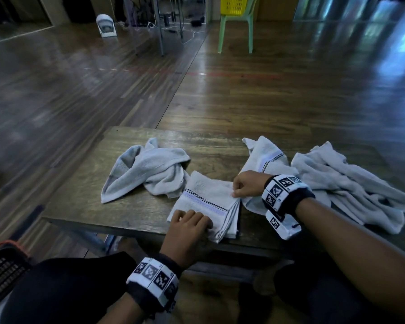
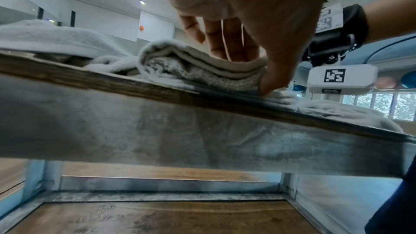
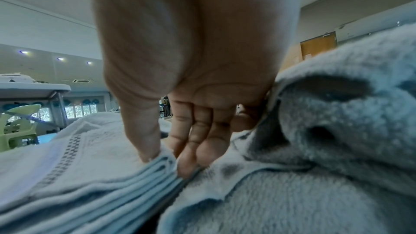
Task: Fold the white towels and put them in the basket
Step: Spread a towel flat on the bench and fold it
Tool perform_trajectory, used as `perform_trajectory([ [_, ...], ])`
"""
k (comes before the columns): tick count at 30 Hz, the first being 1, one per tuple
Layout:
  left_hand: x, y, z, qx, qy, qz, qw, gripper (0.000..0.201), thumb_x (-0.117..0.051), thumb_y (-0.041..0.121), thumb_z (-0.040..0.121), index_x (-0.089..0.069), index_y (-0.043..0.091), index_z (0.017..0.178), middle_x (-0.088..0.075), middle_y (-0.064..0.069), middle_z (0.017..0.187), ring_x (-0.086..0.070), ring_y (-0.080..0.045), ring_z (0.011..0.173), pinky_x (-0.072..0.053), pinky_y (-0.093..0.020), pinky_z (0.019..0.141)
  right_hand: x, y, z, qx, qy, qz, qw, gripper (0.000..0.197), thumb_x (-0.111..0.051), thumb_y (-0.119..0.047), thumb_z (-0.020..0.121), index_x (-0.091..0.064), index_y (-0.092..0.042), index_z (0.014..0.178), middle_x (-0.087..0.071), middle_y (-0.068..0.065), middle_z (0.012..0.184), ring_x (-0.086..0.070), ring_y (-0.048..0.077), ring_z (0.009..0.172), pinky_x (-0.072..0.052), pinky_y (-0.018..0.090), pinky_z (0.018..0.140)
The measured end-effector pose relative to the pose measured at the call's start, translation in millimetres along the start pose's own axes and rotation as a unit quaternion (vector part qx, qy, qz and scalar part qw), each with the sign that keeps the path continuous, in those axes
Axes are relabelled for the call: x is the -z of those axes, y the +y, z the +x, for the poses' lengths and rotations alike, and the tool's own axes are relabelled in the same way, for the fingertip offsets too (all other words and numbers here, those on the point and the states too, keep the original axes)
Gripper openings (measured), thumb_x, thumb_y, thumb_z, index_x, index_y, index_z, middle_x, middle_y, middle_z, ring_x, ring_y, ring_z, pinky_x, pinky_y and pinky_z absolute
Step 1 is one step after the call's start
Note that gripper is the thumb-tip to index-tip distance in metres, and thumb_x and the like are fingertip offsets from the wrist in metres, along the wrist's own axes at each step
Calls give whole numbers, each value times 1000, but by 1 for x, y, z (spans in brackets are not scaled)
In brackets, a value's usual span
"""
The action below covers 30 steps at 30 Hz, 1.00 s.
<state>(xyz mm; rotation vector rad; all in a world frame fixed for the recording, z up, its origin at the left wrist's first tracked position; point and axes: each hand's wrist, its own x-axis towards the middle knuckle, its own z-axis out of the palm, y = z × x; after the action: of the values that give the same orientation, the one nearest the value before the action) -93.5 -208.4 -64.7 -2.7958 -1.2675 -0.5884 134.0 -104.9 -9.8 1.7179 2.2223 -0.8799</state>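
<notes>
A folded white towel [image 1: 206, 204] with a checkered band lies at the front edge of the wooden table [image 1: 131, 211]. My left hand [image 1: 197, 220] holds its near-left corner, fingers on top and thumb at the near edge. The left wrist view shows the left hand [image 2: 247, 67] over the towel's stacked layers [image 2: 198, 65]. My right hand [image 1: 235, 191] pinches the far-right corner. In the right wrist view my right hand [image 3: 164, 159] has its thumb on the folded towel [image 3: 90, 149] and its fingers against the layered edge. A dark basket [image 1: 2, 270] with an orange rim stands low at my left.
Crumpled white towels lie on the table: one at the left [image 1: 147, 171], one under my right wrist [image 1: 267, 157], and a pile at the right [image 1: 344, 183]. A green chair [image 1: 236, 31] carries a yellow basket [image 1: 234, 5] far back. A white appliance [image 1: 105, 25] stands on the floor.
</notes>
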Motion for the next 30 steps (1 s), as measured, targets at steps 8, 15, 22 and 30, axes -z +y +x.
perform_trajectory([
  [8,-3,1,4,-11,51,-3,999,16,-60,32,64,-56,28,79,-57,12,76,-55,-13,71,-29,-28,73,16,-8,0,21,87,49,995,14,-62,-16,85,-51,-12,77,-52,0,72,-47,14,65,-35,22,56],
  [15,-11,10,24,-17,53,-5,998,14,-55,34,72,-61,30,84,-59,13,81,-55,-13,75,-31,-30,75,21,-2,12,34,141,53,988,7,-58,-13,89,-53,-14,85,-50,-11,74,-54,15,78,-41,19,61],
  [22,-18,10,27,-17,41,-14,999,12,-54,34,73,-61,30,83,-59,14,80,-53,-11,75,-29,-28,76,22,0,18,16,127,29,991,22,-60,-15,89,-48,-25,73,-50,-13,75,-51,9,73,-43,27,71],
  [30,-18,7,24,6,16,-49,999,14,-53,33,73,-59,31,85,-60,14,83,-57,-11,77,-29,-29,79,23,1,15,19,121,20,992,10,-60,-15,89,-55,-17,81,-50,-14,75,-51,9,78,-44,27,74],
])
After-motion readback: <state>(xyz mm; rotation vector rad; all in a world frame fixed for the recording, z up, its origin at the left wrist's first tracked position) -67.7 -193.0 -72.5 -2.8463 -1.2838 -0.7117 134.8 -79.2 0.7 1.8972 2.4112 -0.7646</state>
